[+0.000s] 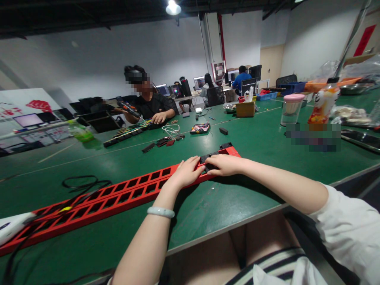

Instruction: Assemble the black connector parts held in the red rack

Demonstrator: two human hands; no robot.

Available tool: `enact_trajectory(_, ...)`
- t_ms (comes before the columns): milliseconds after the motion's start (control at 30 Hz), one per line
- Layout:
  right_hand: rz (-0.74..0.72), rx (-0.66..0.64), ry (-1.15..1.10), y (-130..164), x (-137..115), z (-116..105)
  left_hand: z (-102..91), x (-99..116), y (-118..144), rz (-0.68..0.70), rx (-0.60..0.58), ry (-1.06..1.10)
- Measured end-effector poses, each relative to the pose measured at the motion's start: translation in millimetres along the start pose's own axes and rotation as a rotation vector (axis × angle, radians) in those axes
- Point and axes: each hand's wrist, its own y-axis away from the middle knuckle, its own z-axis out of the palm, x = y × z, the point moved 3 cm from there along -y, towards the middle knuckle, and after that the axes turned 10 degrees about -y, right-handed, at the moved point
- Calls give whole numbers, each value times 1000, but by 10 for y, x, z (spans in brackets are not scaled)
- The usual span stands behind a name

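Fingers (195, 159) of my left hand (184, 173) lie half spread over the long red frame with two rows of rectangular openings (118, 206), thumb parted from forefinger; whether they have hold of anything I cannot tell. My right hand (225, 164) comes in from three o'clock, thumb and forefinger bent and slightly apart about a small black block (210, 166) at the frame; how firmly they grip it is hidden. Both hands are just beside each other.

From them, the frame stretches across the green table (192, 221) to between eight and nine o'clock, where a white device (14, 226) and a looped black cable (83, 184) lie on or near it. More black pieces (225, 146) sit at its near-by end, toward two o'clock.

At ten o'clock lie loose dark scraps (149, 148); at twelve, a small shallow tray with pinkish contents (200, 128); at one, a lone black block (223, 131). Well apart at two o'clock stand a clear jar with a pink lid (291, 113) and an orange-and-white bottle (324, 101). Between ten and eleven, a co-worker in a dark shirt (157, 105) holds an orange-and-black tool (129, 107).
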Motion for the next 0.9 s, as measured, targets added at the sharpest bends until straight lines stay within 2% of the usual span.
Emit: enact_trajectory(900, 2, -5, 18, 2, -8, -4, -49, 37, 21, -14, -27, 14)
